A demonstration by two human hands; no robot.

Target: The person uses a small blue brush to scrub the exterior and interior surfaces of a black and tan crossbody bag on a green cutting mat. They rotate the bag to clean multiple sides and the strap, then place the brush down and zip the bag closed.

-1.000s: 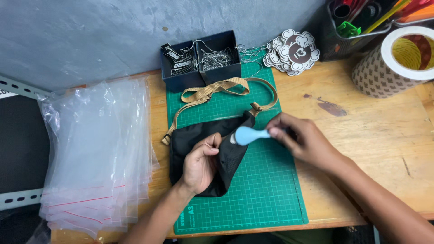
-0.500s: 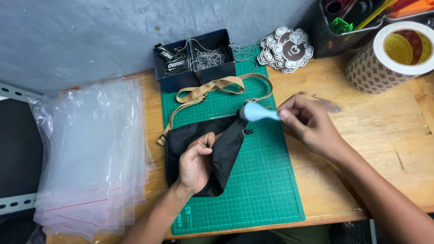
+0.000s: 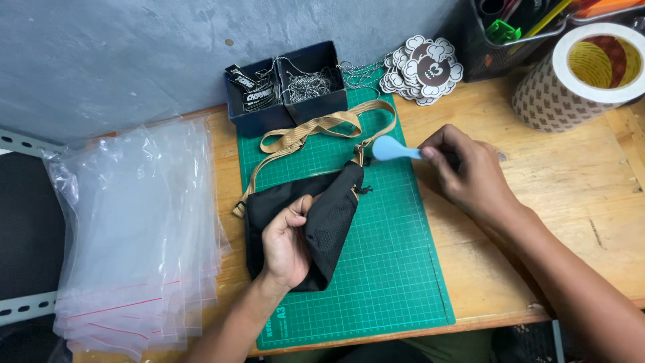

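Black pouch [image 3: 316, 222] on green mat [image 3: 396, 269]: L hand [image 3: 285, 245] folds it, fingers curled on fabric; R hand [image 3: 470, 171] pinches blue tool [image 3: 393, 149], prob. a brush, lifted clear.

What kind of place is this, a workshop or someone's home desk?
Probably a small craft or packing workbench. A green cutting mat lies on the wooden table, a stack of clear zip bags waits beside it, and a big tape roll stands at the back.
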